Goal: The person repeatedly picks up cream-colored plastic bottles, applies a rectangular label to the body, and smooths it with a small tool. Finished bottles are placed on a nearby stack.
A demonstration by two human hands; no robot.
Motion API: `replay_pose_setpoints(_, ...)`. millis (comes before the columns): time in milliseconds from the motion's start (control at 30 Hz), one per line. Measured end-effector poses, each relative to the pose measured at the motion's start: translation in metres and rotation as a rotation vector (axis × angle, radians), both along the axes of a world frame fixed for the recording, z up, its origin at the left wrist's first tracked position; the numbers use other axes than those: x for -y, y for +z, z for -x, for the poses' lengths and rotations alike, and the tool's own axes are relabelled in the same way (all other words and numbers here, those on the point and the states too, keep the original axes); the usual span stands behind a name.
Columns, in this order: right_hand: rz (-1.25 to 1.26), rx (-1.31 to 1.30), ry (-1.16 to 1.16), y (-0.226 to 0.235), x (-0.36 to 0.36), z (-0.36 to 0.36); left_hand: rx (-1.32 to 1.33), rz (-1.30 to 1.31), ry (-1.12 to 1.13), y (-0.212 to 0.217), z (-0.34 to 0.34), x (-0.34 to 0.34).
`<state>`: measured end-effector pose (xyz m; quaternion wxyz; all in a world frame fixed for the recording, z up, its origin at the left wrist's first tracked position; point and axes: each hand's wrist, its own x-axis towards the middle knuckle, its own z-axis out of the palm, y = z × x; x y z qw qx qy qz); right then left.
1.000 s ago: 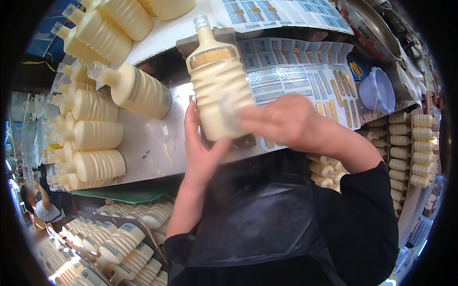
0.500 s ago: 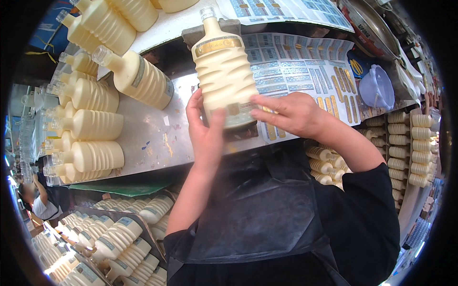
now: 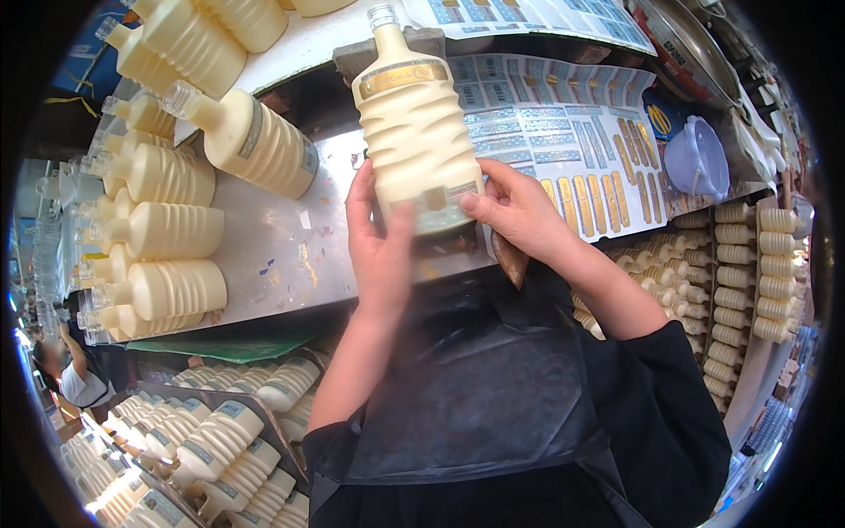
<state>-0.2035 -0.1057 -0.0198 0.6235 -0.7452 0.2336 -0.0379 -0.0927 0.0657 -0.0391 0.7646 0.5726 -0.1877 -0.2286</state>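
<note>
A cream bottle (image 3: 414, 145) with wavy ridges and a clear threaded neck leans back, its neck end by a grey block (image 3: 352, 60). A gold label band crosses its shoulder, and a pale blue label (image 3: 436, 202) lies across its lower front. My left hand (image 3: 380, 238) grips the bottle's lower left side, thumb on the front. On the lower right side, my right hand (image 3: 513, 207) closes round it, thumb at the label's end. Below that hand a brown pointed piece (image 3: 510, 260) shows; whether the hand touches it I cannot tell.
Label sheets (image 3: 563, 132) in blue and gold lie right of the bottle, beside a lilac bucket (image 3: 695, 158). Another labelled bottle (image 3: 255, 145) and several plain ones (image 3: 176, 286) lie on the metal table (image 3: 264, 264) to the left. More bottles (image 3: 220, 436) fill racks below.
My right hand has gone from outstretched fingers on the label to a grip round the bottle's right side, and its forearm has swung lower. The left hand keeps its hold.
</note>
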Motion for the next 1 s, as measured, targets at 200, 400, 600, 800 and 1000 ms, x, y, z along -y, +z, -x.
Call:
replay_pose_setpoints(200, -0.005, -0.009, -0.001, 0.004, 0.000, 0.001, 0.005, -0.003, 0.007, 0.001, 0.000, 0.001)
replay_pose_setpoints(400, -0.027, 0.015, -0.044, 0.003, -0.003, -0.001, 0.018, 0.001, 0.021, -0.003, 0.000, 0.002)
replay_pose_setpoints(600, -0.096, 0.062, -0.040, 0.001, -0.002, 0.000, -0.031, 0.039, 0.030, 0.002, 0.002, 0.002)
replay_pose_setpoints(800, -0.088, 0.118, 0.051, 0.005, 0.003, 0.002, 0.086, -0.043, 0.026, -0.025, -0.004, -0.013)
replay_pose_setpoints(1000, -0.118, 0.053, -0.005, 0.000, -0.003, 0.002, -0.005, 0.013, 0.012, -0.019, 0.000, -0.011)
